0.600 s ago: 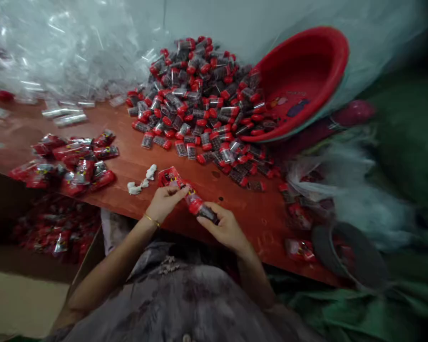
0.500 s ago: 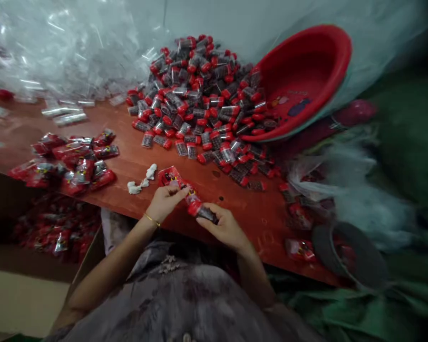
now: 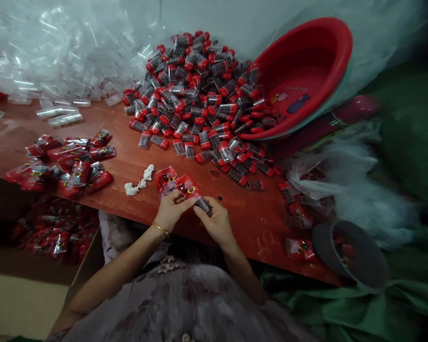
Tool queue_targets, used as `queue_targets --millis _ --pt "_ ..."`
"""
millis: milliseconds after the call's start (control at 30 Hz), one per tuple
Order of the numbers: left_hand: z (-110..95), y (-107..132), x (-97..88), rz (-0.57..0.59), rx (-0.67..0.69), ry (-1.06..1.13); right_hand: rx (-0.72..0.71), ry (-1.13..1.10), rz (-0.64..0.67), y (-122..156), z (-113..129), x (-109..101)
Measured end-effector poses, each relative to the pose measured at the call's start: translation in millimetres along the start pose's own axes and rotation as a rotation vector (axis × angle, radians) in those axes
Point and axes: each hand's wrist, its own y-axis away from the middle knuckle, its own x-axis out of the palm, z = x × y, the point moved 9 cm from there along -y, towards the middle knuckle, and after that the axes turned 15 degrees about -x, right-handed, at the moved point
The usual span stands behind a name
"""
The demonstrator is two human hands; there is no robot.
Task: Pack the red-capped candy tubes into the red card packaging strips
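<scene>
My left hand (image 3: 171, 210) pinches a red printed plastic bag (image 3: 188, 185) between thumb and fingers. A small clear tube with dark contents (image 3: 204, 205) is gripped in my right hand (image 3: 217, 223), at the bag's lower end. The tube's cap end is hidden, and I cannot tell how far it sits inside the bag. Another red printed bag (image 3: 166, 177) lies beside the first, partly under my left fingers. Left of my hands is a crumpled white strip (image 3: 140, 181). Beyond them rises a large heap of red-capped tubes (image 3: 196, 99).
Filled red packets (image 3: 76, 161) lie on the red-brown table (image 3: 135, 142) at left. Below them, a box (image 3: 89, 244) holds more. Clear empty tubes (image 3: 62, 116) are at back left. A red basin (image 3: 306, 52) tilts beside the heap; a grey tub (image 3: 364, 256) stands at right.
My hands have drawn closer together, the right one moving left with the tube. The cap end, visible before, is now covered by the bag, which stands out flatter.
</scene>
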Motion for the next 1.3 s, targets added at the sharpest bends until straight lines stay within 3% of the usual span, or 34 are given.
queue_targets --millis 167,333,467,600,700,967,1067,1133,1233,1300 --pt "4.1 -2.7 1.0 0.005 -0.024 0.031 0.0 -0.035 0.011 -2.2 -0.1 11.6" --pt "-6.0 -6.0 3.6 0.067 0.0 -0.029 0.084 -0.293 0.047 3.5 -5.2 19.3" --pt "-10.8 -5.1 9.2 0.128 0.054 -0.018 0.121 -0.411 0.019 13.6 -9.8 22.2" --pt "3.2 1.5 26.2 0.222 0.014 -0.093 0.14 -0.518 -0.092 17.9 -14.4 24.7" --pt "13.4 6.4 33.7 0.273 -0.043 -0.117 0.124 -0.498 -0.127 15.2 -12.1 22.9" --pt "19.2 2.7 22.2 0.246 -0.11 -0.036 0.089 -0.306 -0.077 -6.7 -14.7 30.5" --pt "9.6 -0.9 1.8 0.162 -0.156 -0.012 -0.007 -0.136 -0.092 -18.3 -15.0 23.6" --pt "-13.0 -5.2 -25.9 0.064 -0.157 0.002 -0.09 0.076 -0.106 -28.2 -14.2 2.0" --pt "-74.1 -10.8 -85.0 -0.126 -0.022 0.099 -0.18 0.586 -0.193 -44.0 -18.6 -53.4" --pt "-116.0 -9.4 -124.4 -0.255 0.151 0.211 -0.152 0.858 -0.222 -52.4 -33.4 -83.3"
